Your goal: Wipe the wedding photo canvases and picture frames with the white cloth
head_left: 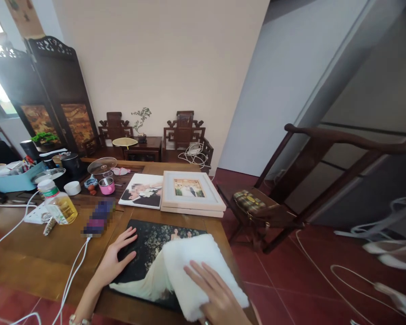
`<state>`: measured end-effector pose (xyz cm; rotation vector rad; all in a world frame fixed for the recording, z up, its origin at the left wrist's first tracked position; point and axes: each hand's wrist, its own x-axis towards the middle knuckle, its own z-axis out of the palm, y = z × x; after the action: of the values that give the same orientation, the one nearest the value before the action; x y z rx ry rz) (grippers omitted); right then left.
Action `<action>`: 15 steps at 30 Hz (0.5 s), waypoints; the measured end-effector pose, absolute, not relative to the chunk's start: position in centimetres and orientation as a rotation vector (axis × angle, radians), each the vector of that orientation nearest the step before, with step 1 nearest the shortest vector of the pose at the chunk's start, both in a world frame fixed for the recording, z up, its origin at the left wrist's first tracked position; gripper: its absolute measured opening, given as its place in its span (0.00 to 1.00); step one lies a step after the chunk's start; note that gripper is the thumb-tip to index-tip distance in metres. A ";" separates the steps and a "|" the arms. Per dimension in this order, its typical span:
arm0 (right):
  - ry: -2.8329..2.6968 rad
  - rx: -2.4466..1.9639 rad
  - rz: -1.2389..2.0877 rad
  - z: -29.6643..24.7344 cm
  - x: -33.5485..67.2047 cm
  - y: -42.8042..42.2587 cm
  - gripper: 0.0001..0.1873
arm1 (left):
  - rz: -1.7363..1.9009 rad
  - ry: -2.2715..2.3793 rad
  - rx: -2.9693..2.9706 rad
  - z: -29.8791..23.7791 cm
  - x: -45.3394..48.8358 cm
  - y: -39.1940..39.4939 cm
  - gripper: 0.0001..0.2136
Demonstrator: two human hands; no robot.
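A dark wedding photo panel (148,266) lies flat near the front right edge of the wooden table (27,257). Over its right part is spread a white fluffy cloth (186,257), which hides that side of the picture. My right hand (216,293) rests on the cloth with fingers stretched out, pressing it against the panel. At the panel's left edge, my left hand (117,257) lies with its fingers spread on the dark surface.
Behind the panel are a stack of framed photos (219,210) and another photo panel (122,201). To the left lie a phone (99,220) on a white cable, an oil bottle (66,208) and a pink cup (107,186). A wooden chair (311,135) with a plaid bag (248,201) stands right.
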<state>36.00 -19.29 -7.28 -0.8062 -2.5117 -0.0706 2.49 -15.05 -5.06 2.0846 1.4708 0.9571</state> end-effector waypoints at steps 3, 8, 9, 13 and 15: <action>-2.514 -0.860 -0.008 -6.1 36.2 -16.4 0.10 | 0.972 1.460 2.087 -4.9 2.6 -15.1 0.18; -2.414 -0.942 0.042 -5.5 35.5 -11.1 0.13 | 0.989 1.491 2.089 -4.8 2.8 -15.0 0.18; -2.396 -0.957 0.048 -5.6 35.3 -10.5 0.13 | 0.986 1.499 2.085 -4.8 2.9 -14.9 0.18; -2.332 -0.989 0.072 -6.3 34.7 -10.0 0.09 | 0.976 1.512 2.058 -4.6 3.0 -14.8 0.18; -2.325 -0.984 0.089 -6.3 34.6 -10.3 0.09 | 0.979 1.522 2.040 -4.5 3.1 -14.9 0.18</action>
<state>34.63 -10.29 -6.33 -0.9841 -2.3251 0.0888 3.10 -14.86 -4.51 2.0396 1.5220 0.9790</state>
